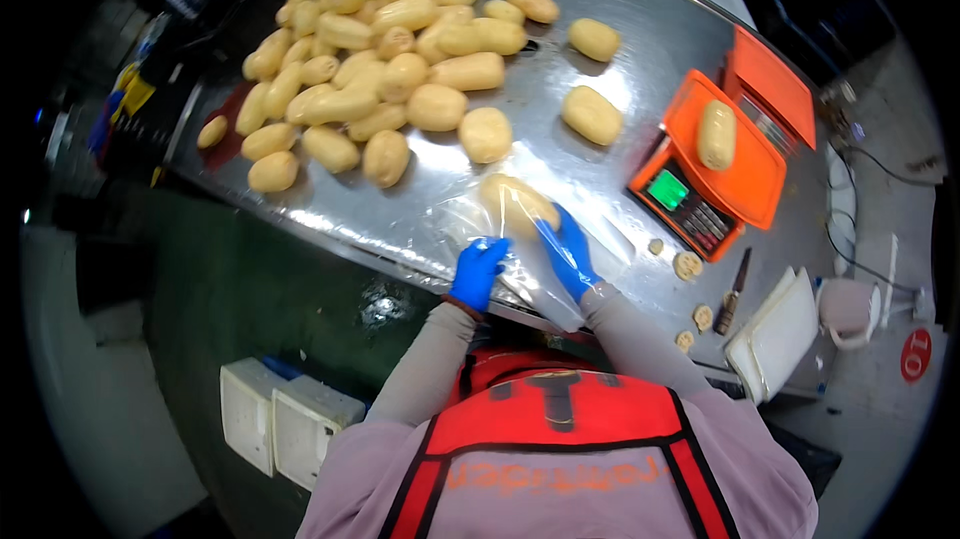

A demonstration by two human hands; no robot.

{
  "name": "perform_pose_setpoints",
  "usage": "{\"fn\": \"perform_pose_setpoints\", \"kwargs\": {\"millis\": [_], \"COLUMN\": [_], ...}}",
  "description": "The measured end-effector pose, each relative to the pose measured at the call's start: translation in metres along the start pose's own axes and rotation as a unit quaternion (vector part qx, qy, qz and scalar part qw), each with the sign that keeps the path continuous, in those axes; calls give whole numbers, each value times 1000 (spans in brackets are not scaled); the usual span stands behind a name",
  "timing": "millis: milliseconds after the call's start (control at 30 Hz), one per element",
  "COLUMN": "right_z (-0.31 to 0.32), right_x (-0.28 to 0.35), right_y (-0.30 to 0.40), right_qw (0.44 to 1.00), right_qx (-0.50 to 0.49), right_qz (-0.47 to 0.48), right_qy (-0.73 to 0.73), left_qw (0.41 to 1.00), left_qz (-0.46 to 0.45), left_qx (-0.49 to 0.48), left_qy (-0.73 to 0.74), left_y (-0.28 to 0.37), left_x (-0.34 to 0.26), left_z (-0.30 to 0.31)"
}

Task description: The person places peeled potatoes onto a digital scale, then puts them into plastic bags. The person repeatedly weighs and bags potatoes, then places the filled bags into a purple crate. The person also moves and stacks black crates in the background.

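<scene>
My left hand [476,272], in a blue glove, pinches the edge of a clear plastic bag [544,287] near the table's front edge. Inside the bag lies a peeled lotus root segment [517,203], and my right hand [571,250], also gloved in blue, is closed on its lower right end, with plastic film over the fingers. A big heap of peeled lotus root segments [345,100] covers the left part of the steel table [420,216]. Two loose segments [592,115] [595,40] lie between the heap and an orange digital scale [750,182]. Another segment [717,135] rests on the scale's pan.
Right of the bag are several cut lotus root slices [687,265] and a knife [733,291]. Stacked white trays [776,336] and a mug [849,310] stand farther right. A second orange scale [776,85] is behind the first. White bins [300,419] stand on the floor at lower left.
</scene>
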State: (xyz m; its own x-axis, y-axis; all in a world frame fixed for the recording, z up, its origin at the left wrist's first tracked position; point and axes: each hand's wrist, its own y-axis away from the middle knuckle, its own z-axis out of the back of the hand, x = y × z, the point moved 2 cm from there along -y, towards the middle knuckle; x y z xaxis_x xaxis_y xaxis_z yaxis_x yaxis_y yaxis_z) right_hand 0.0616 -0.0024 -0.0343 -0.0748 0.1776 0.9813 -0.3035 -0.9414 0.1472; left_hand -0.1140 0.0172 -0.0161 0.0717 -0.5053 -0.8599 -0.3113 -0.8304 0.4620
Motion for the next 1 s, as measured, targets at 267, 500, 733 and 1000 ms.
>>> {"fn": "perform_pose_setpoints", "kwargs": {"millis": [267,500,733,1000], "right_z": [146,300,226,231], "right_x": [33,106,86,101], "right_y": [70,-44,-97,82], "right_qw": [952,884,883,999], "right_qx": [295,-290,-279,-42], "right_qz": [-28,6,110,-21], "right_qy": [82,367,361,-15], "left_qw": [999,999,996,995], "left_qz": [15,-4,-15,14], "left_qx": [14,31,24,-38], "left_qy": [40,19,79,94], "left_y": [-4,-7,-8,0], "left_x": [15,20,27,20], "left_z": [-10,-7,-8,-13]}}
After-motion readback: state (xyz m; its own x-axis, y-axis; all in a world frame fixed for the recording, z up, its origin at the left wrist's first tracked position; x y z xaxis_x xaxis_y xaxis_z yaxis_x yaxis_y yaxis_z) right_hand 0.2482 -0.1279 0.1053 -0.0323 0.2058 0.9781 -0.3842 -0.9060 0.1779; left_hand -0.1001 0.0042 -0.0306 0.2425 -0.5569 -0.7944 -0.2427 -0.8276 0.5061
